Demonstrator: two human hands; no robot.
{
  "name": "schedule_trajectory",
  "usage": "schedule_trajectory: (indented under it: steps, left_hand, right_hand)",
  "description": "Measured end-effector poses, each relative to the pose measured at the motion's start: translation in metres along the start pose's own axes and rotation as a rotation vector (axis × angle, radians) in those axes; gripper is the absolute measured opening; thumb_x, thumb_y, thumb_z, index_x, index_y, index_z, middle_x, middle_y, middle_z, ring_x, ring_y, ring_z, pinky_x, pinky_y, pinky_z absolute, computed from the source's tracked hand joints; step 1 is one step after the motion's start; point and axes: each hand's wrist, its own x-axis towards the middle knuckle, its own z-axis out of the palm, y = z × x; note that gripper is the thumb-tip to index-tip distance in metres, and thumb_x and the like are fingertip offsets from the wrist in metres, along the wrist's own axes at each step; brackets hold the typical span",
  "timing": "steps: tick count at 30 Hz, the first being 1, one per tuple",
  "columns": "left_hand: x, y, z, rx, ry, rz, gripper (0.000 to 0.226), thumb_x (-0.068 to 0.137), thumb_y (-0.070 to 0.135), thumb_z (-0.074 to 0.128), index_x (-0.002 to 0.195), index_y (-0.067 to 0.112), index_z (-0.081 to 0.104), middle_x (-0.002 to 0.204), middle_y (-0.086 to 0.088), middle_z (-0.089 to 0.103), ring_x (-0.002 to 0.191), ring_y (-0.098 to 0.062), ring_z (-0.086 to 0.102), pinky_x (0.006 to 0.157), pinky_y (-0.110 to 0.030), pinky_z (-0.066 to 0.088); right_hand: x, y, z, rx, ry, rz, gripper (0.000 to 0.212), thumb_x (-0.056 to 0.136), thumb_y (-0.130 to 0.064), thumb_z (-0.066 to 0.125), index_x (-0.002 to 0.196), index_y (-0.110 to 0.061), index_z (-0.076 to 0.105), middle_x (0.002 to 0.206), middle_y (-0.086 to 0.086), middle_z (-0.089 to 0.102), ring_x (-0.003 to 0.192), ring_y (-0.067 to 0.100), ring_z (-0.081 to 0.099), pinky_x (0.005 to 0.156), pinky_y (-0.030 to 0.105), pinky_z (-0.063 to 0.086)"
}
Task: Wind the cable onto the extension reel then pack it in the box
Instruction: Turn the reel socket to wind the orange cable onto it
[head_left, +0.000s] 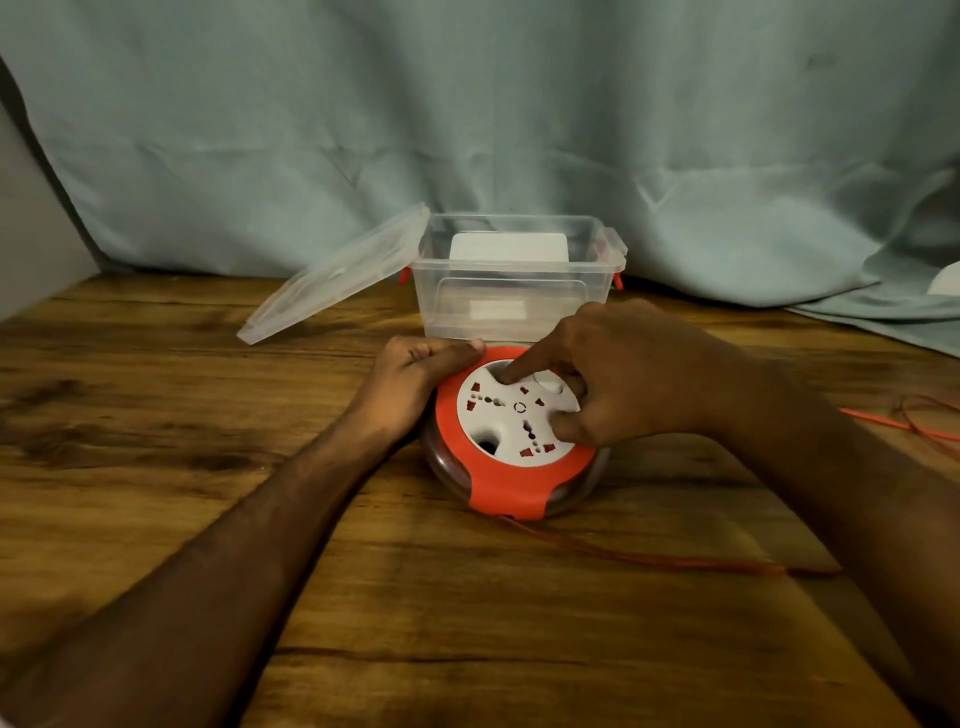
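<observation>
The round extension reel (511, 467) lies flat on the wooden table (208, 467), with an orange frame and a white socket face. My left hand (415, 374) grips its far left rim, fingers curled around the edge. My right hand (613, 374) rests on the white face, with the index fingertip in a round recess and the thumb in another. A thin orange cable (675, 561) leaves the reel's near edge and runs right across the table, and more of it loops at the far right. Just behind the reel stands the clear plastic box (514, 280), open.
The box's clear lid (337, 275) leans against the box's left side. A white object (506, 248) sits inside the box. A pale green cloth (467, 130) hangs behind and spills onto the table at the right.
</observation>
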Motion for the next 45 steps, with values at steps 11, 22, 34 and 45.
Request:
schedule_trajectory:
  steps: [11,22,34,45]
  left_hand:
    - [0.002,-0.003,-0.002,-0.028,0.042,0.017,0.029,0.099,0.02,0.062,0.096,-0.005,0.076,0.089,-0.025,0.077,0.075,-0.034,0.074,0.066,-0.034,0.061]
    - [0.005,-0.007,-0.003,-0.068,0.044,0.003,0.025,0.098,0.019,0.063,0.096,-0.003,0.077,0.092,-0.025,0.077,0.078,-0.034,0.074,0.072,-0.038,0.06]
    - [0.003,-0.004,-0.002,-0.085,0.02,0.057,0.022,0.098,0.016,0.062,0.088,0.007,0.079,0.086,-0.021,0.078,0.069,-0.025,0.074,0.063,-0.03,0.058]
    - [0.003,-0.005,-0.002,-0.033,0.042,0.031,0.026,0.099,0.02,0.062,0.094,0.0,0.078,0.09,-0.023,0.078,0.078,-0.037,0.074,0.072,-0.04,0.061]
  right_hand:
    - [0.006,-0.005,0.019,-0.017,0.117,0.1,0.062,0.059,-0.094,0.048,0.063,-0.032,0.047,0.071,-0.012,0.056,0.068,0.009,0.053,0.056,0.027,0.03]
    - [0.007,-0.012,0.015,0.071,0.066,0.102,0.051,0.083,-0.077,0.048,0.063,-0.031,0.055,0.066,-0.013,0.051,0.063,0.005,0.05,0.055,0.026,0.033]
    - [-0.001,0.012,0.0,0.185,-0.04,0.007,0.062,0.076,-0.049,0.074,0.133,-0.055,0.053,0.078,-0.061,0.037,0.078,-0.026,0.042,0.058,0.021,0.029]
    - [0.004,0.005,0.009,0.014,0.038,0.087,0.06,0.06,-0.092,0.055,0.083,-0.037,0.065,0.074,-0.024,0.046,0.07,0.001,0.045,0.059,0.025,0.031]
